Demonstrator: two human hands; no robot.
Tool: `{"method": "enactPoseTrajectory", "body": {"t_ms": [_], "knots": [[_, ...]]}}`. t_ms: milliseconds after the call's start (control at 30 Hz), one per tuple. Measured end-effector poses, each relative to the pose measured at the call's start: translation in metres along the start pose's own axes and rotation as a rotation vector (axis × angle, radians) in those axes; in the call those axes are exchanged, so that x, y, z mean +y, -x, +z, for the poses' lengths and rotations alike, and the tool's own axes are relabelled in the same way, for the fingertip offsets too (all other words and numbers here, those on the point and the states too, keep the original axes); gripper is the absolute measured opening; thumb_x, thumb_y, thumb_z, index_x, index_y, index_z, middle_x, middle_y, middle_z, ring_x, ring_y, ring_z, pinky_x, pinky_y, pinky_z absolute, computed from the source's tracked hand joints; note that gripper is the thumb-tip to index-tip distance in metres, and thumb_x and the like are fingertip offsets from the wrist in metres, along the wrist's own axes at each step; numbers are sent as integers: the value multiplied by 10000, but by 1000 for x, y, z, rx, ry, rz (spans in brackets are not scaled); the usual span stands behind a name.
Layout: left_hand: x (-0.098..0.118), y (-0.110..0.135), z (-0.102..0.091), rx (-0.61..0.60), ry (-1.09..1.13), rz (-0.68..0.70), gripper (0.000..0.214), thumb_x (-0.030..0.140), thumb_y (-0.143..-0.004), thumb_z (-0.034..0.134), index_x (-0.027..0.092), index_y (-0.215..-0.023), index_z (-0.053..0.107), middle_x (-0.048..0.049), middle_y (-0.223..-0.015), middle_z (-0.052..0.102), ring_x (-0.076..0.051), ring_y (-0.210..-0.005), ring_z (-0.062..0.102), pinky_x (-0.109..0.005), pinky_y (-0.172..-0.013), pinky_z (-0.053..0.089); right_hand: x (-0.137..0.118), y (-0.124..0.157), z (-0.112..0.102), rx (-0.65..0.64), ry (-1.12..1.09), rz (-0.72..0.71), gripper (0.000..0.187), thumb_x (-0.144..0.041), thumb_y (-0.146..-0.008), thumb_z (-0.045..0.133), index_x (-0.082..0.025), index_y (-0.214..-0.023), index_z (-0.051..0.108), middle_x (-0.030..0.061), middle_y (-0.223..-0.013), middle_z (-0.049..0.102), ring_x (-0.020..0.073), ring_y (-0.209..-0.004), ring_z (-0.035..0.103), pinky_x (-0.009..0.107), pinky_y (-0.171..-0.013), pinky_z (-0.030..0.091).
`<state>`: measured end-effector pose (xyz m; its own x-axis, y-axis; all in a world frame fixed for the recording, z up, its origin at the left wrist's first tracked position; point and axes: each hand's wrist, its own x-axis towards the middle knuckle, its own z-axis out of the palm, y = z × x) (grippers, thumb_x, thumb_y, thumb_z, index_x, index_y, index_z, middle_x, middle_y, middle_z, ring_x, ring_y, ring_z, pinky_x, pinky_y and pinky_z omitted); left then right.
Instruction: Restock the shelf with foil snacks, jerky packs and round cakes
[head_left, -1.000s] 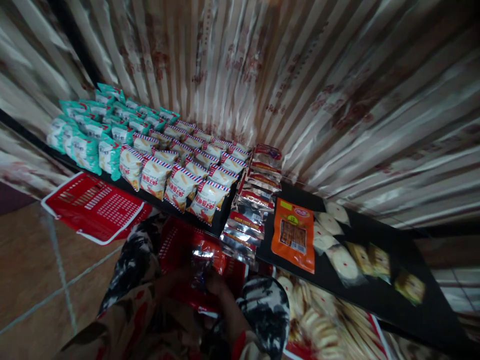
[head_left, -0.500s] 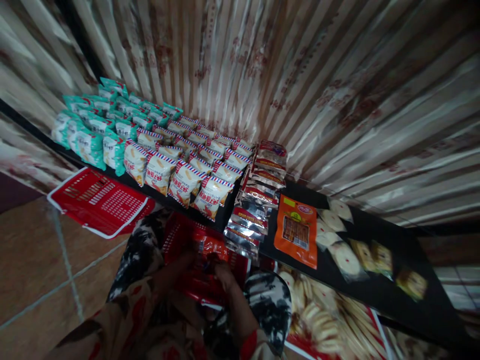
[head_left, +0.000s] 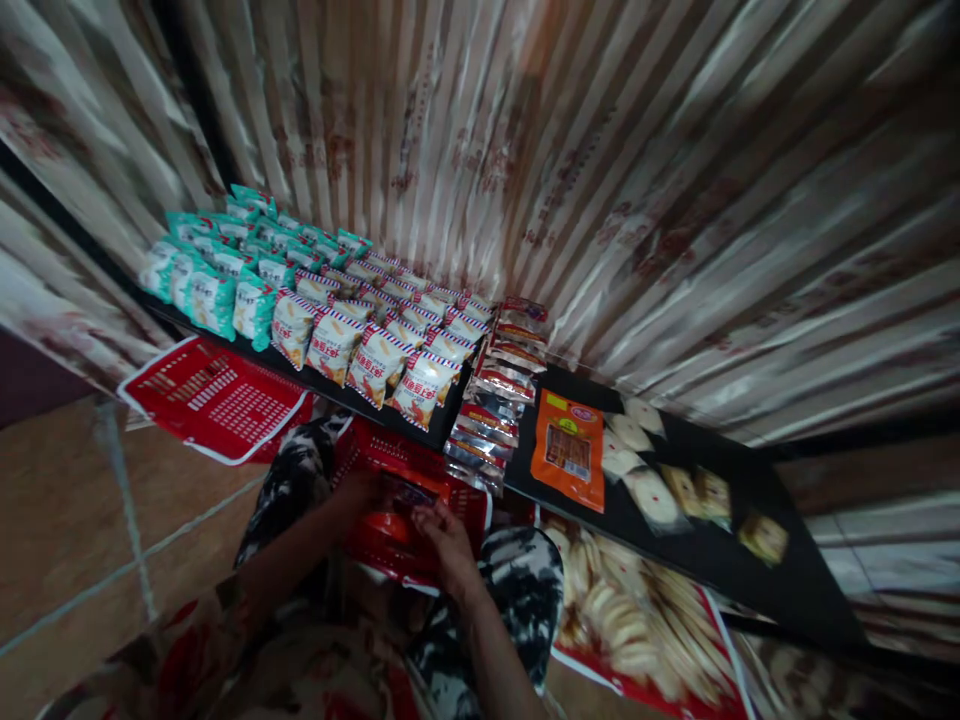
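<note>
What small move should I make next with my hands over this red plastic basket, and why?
Perhaps lift the dark, shiny packet clear of the red plastic basket: your left hand and right hand are both at it, and the silver foil packets are close by.

From where I stand, the area appears to be a snack-shop display: a long black shelf (head_left: 802, 578) carries rows of teal snack bags (head_left: 213, 302) and white, stripe-topped snack bags (head_left: 377, 368); red, perforated plastic baskets (head_left: 217, 395) sit along its front.
</note>
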<state>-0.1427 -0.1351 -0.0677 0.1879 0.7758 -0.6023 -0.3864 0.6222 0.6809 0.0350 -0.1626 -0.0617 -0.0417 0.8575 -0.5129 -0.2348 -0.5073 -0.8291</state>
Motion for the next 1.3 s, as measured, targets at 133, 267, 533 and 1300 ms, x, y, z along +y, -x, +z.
{"method": "enactPoseTrajectory", "body": {"t_ms": [133,267,533,1300], "knots": [[13,26,4,-12,-113,69,324,306,-487,799,121,-707,650,-2,-585,632,-119,-526,528,-252,-566,390,-18,18,-2,-21,357,-170,380,-544,-622,671,-172,-654,602,-48,-533,516,93,-500,460,216,-512,393],[37,45,15,-45,-468,301,313,458,-565,693,160,-627,617,-1,-596,602,-157,-584,529,-274,-591,411,-41,36,-5,18,644,-420,381,-522,-746,576,-181,-585,628,-21,-573,518,116,-572,473,224,-563,389],[79,82,64,-250,-494,464,350,528,-696,605,187,-775,587,-41,-848,629,-206,-829,585,-292,-756,453,-92,76,-5,120,627,-668,291,-435,-823,533,-223,-703,693,44,-800,617,187,-823,569,262,-741,457],[101,22,173,-318,-77,444,531,347,-586,750,177,-1051,558,-77,-971,684,-244,-915,627,-336,-831,473,-215,2,-31,189,3,-621,569,-441,-657,711,-223,-1144,512,-2,-774,672,138,-584,590,231,-513,466]]}}
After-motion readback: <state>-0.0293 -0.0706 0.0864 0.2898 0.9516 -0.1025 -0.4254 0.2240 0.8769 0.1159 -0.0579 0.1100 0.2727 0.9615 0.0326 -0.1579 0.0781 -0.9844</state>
